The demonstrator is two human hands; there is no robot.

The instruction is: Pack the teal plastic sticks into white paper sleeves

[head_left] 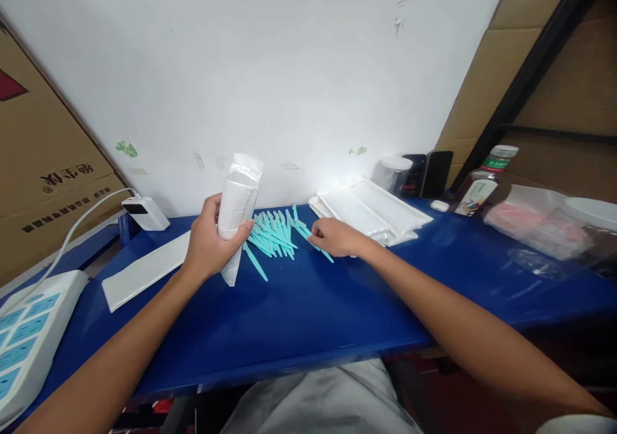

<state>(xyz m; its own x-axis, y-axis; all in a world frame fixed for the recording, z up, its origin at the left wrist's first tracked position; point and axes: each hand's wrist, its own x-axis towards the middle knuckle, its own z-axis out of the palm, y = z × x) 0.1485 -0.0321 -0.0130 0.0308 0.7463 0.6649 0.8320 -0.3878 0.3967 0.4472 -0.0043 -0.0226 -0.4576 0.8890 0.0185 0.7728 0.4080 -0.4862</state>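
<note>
Sticks mid-table, between the hands; flat packets right behind, power strip far left.

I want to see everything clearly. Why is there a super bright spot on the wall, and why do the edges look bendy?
Head view: light glares on the white wall behind the stack of white packets; the wide lens bends the cardboard boxes and shelf frame near the edges; the teal sticks look sharp.
</note>
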